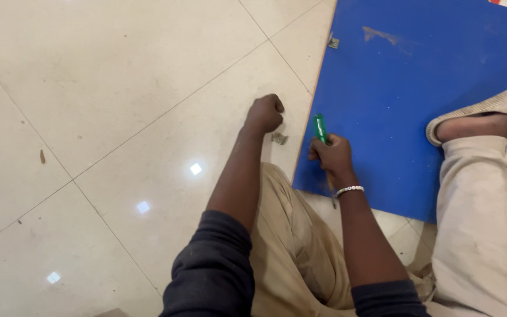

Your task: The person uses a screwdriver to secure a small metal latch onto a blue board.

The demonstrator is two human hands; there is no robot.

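Sitting on a pale tiled floor [107, 88], a person works beside a blue board [418, 88] that lies flat at the right of the view. Right hand [331, 155]: fingers closed around a screwdriver with a green handle [320, 127]; the handle points away toward the far side, and the thin metal shaft runs back under the wrist toward the near side, past the board's near edge. This hand rests over the left edge of the board, close to its near left corner. A beaded white bracelet [349, 189] circles the right wrist. Left hand [264, 114]: fingers curled into a fist, knuckles down on the floor just left of the board's edge; whether anything is held inside the fist cannot be told. A small metal hinge piece [279, 138] lies on the floor between the two hands, just beside the left fist and near the board's edge. A second small metal fitting [333, 42] sits at the board's left edge, farther away. The person's foot in a grey slipper [488, 111] rests on the board at its right side, with a beige trouser leg [476, 223] below it. A small brown scrap [42, 156] lies on the floor at far left, well apart from both hands.
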